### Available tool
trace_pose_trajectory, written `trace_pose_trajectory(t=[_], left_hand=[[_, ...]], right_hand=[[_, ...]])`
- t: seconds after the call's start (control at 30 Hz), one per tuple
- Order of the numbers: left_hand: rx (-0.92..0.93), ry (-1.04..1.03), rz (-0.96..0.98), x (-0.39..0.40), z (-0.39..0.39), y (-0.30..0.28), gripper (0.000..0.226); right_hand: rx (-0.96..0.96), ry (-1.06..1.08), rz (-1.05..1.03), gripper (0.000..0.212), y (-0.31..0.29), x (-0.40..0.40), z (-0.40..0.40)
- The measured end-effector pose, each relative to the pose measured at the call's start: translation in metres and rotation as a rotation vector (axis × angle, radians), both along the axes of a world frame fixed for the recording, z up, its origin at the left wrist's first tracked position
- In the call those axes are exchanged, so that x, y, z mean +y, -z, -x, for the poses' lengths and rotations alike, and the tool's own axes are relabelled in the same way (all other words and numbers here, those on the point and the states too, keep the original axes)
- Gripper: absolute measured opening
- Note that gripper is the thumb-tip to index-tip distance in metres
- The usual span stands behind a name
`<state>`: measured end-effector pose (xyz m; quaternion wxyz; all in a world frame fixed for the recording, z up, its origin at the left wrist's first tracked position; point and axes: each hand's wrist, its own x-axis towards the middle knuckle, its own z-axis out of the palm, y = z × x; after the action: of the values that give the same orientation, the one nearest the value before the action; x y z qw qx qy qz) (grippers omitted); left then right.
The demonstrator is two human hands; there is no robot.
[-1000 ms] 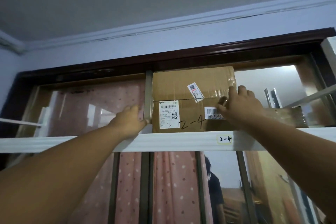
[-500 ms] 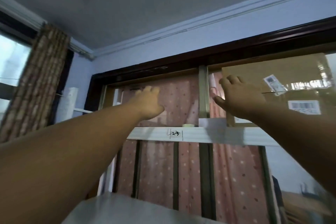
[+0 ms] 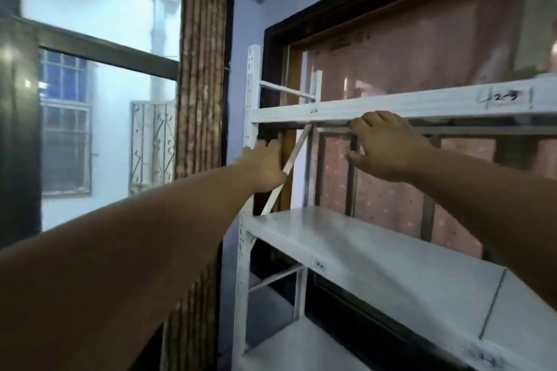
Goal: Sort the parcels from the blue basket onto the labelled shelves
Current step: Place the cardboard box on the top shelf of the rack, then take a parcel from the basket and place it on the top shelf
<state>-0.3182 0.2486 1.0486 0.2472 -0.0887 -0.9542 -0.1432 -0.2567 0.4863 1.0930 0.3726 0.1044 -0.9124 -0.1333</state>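
Observation:
A white metal shelf rack (image 3: 391, 107) stands against a dark-framed window with a pink dotted curtain. Its top shelf rail carries a handwritten label (image 3: 508, 97). My left hand (image 3: 265, 166) hangs in the air in front of the rack's left post, fingers relaxed, holding nothing. Just below the top rail is my right hand (image 3: 382, 147), fingers loosely bent and empty. The middle shelf (image 3: 376, 253) is bare and has a small label on its front edge. No parcel and no blue basket show in this view.
A large window (image 3: 99, 93) with grilles fills the left side. A brown patterned curtain (image 3: 200, 63) hangs between that window and the rack. A lower shelf (image 3: 301, 349) shows at the bottom.
The view has swung left and down, away from the cardboard parcel on the top shelf. Both hands have let go of it and dropped below the top rail.

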Motion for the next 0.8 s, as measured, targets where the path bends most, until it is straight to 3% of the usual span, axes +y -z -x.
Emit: trace_pose_trajectory(t=[0.37, 0.43, 0.57, 0.8], left_hand=[[-0.372, -0.264, -0.164, -0.110, 0.033, 0.227, 0.083], [-0.464, -0.305, -0.193, -0.124, 0.028, 0.273, 0.082], [-0.633, -0.372, -0.220, -0.150, 0.011, 0.361, 0.073], [-0.834, -0.418, -0.304, -0.182, -0.036, 0.514, 0.073]], right_hand=[[-0.455, -0.229, 0.063, 0.062, 0.223, -0.121, 0.097], [-0.574, -0.224, 0.094, 0.056, 0.270, -0.138, 0.104], [-0.767, -0.223, 0.110, 0.071, 0.361, -0.162, 0.110], [-1.080, -0.214, 0.022, 0.073, 0.522, -0.201, 0.092]])
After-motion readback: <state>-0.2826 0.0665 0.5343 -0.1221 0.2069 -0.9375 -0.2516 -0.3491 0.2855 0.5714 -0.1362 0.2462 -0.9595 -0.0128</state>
